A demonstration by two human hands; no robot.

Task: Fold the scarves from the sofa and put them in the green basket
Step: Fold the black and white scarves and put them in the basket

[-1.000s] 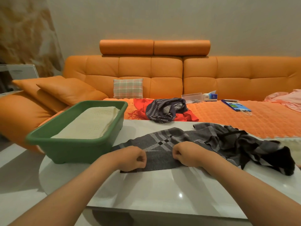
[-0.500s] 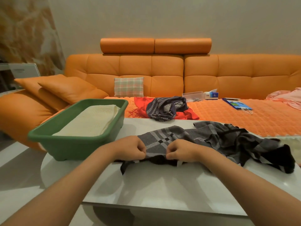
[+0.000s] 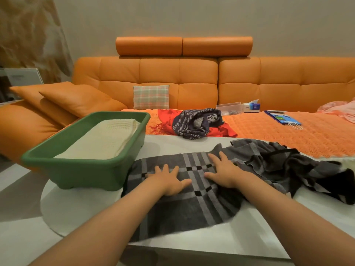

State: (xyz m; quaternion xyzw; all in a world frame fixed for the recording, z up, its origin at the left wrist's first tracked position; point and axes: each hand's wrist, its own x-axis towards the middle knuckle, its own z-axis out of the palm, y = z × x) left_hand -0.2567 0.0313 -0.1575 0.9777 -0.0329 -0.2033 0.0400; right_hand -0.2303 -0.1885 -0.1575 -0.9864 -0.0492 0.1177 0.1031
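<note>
Head view: the left hand [image 3: 169,182] and right hand [image 3: 224,174], earlier pinching the grey scarf [image 3: 192,208], now press it open-palmed.

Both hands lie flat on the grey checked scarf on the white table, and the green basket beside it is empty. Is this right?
The green basket is not empty: a folded cream scarf lies in it, as the head view shows. The rest holds: the left hand and the right hand lie flat on the grey checked scarf on the white table.
</note>
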